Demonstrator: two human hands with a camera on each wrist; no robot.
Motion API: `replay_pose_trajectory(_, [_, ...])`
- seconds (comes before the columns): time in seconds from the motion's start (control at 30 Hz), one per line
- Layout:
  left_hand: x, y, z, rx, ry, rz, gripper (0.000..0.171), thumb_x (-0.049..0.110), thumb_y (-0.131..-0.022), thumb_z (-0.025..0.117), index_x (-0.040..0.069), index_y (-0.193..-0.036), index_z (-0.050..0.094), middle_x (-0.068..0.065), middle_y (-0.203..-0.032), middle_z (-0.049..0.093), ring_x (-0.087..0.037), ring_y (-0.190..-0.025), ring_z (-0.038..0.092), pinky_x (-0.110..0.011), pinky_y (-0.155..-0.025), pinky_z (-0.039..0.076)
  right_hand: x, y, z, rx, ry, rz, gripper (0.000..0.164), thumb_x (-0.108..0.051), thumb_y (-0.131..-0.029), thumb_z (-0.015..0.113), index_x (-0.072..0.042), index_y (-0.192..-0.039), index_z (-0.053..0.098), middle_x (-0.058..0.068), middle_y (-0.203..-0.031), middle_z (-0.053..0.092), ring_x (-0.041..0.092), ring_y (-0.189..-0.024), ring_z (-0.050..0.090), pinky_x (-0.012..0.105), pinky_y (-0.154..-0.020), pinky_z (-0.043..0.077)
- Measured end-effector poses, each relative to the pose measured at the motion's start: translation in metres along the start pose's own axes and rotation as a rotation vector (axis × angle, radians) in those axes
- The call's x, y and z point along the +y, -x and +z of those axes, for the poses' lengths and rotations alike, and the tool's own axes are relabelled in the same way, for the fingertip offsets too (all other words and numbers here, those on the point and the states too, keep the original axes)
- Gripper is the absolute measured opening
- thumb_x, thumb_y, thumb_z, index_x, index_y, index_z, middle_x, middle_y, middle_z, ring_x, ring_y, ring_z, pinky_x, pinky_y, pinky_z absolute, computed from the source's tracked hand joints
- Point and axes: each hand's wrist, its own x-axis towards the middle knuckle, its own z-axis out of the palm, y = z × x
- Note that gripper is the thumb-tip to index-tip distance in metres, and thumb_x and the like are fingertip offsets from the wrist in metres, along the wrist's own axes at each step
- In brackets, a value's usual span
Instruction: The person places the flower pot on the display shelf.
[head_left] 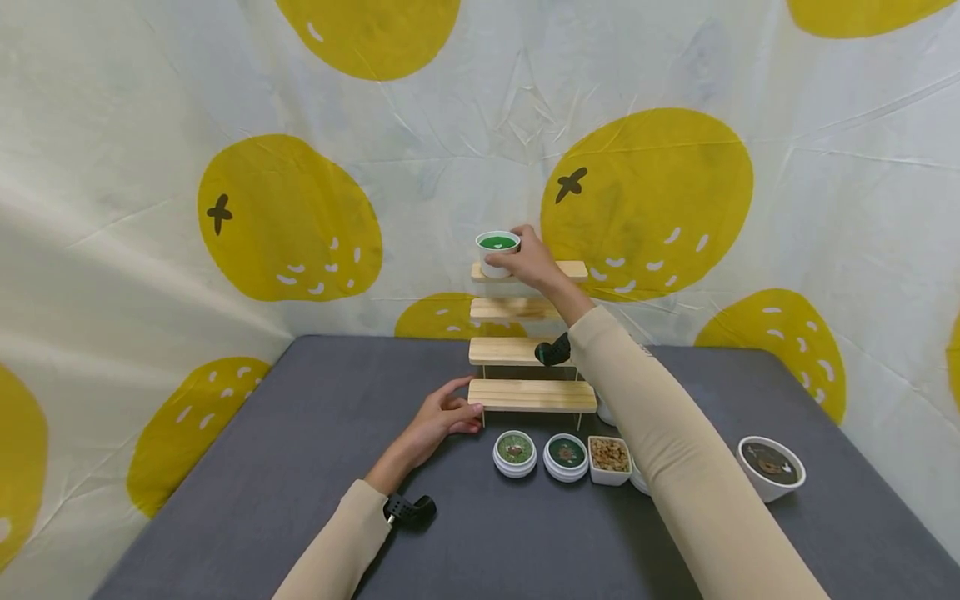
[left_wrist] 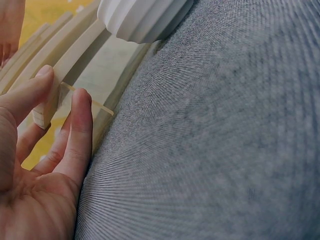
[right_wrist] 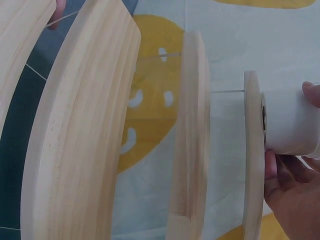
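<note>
A pale curtain with big yellow fruit shapes is hanging behind everything, and the gray table is stretching out in front of it. The wooden stand is standing toward the back of the table, its four narrow boards rising in steps away from me. My beige right sleeve is crossing in front of the stand's right side, while the left sleeve is reaching in from below. My left grip is pinching the left end of the lowest board, thumb at the front edge and fingers behind and below. My right grip is grasping a white cup with a green top, thumb on its near side. I'm holding that cup upright at the left end of the topmost board; I can't tell whether its full weight is resting there. A white tub with a dark top is sitting well to the right. Before the stand, a light-green-topped pot, a dark-green-topped pot and a square dish of brown bits are lining up left to right, with another white container partly hiding behind my right sleeve.
</note>
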Motion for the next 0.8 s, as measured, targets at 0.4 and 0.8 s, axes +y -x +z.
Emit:
replay_pose_trajectory(0.4, [-0.002, -0.002, 0.002, 0.023, -0.009, -0.009, 0.070, 0.014, -0.098, 0.072, 0.016, -0.159, 0.038, -0.009, -0.101, 0.069, -0.018, -0.086, 0.073, -0.030, -0.082, 0.064, 0.009, 0.000, 0.002, 0.006, -0.019, -0.009, 0.076, -0.024, -0.093, 0.077, -0.003, -0.149, 0.029, 0.022, -0.139, 0.052, 0.032, -0.118, 0.056, 0.041, -0.099, 0.052])
replay_pose_trajectory(0.8, [-0.001, 0.000, 0.003, 0.014, -0.001, -0.006, 0.072, 0.015, -0.098, 0.073, 0.014, -0.160, 0.036, -0.009, -0.101, 0.070, -0.017, -0.088, 0.073, -0.030, -0.081, 0.064, 0.013, 0.020, -0.007, -0.004, 0.023, 0.050, 0.091, -0.024, -0.093, 0.076, -0.003, -0.161, 0.018, 0.027, -0.155, 0.042, 0.040, -0.144, 0.043, 0.054, -0.118, 0.043])
